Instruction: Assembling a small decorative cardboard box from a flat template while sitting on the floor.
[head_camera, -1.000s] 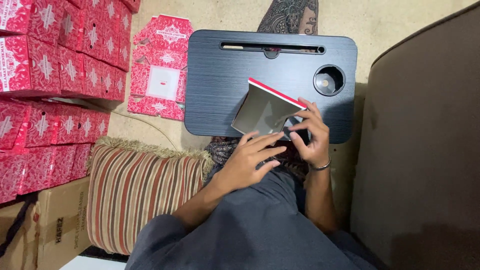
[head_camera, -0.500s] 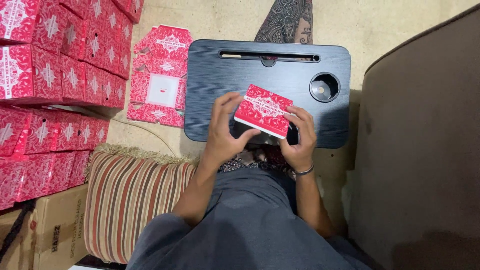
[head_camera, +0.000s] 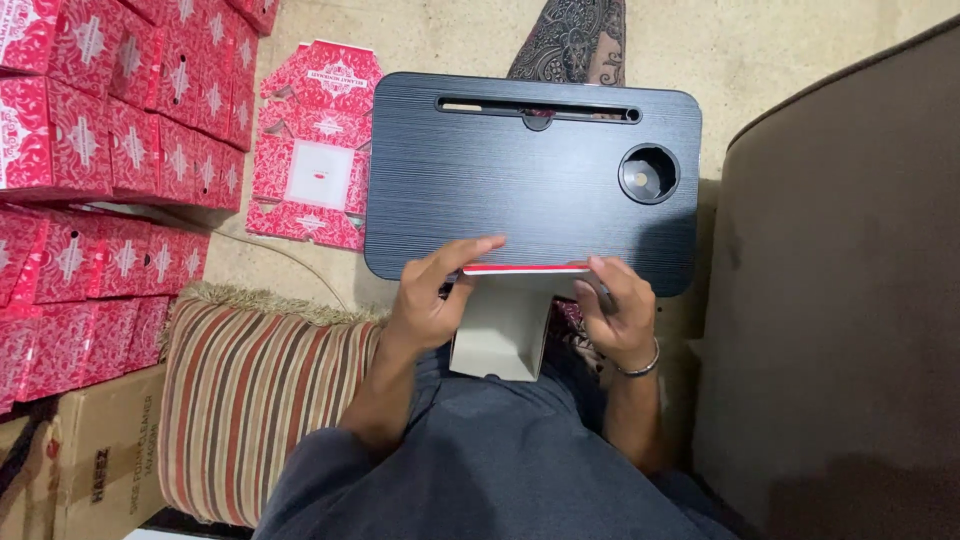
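Red-edged carton (head_camera: 500, 325) | half-formed, pale inside facing you, at the near edge of the black lap desk (head_camera: 530, 170) | your left hand (head_camera: 430, 300) and right hand (head_camera: 620, 310) pinch its top edge | stacked finished boxes (head_camera: 90, 130) to your left, flat blanks (head_camera: 315, 150) left to fold

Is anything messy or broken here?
Nothing looks broken. One odd bit: a flattened red box lies unfolded on the floor beside the black lap table, while the other red boxes are stacked. Both hands hold a half-folded box.

light: soft, even indoor | shadows: faint | focus: sharp; glare: none visible
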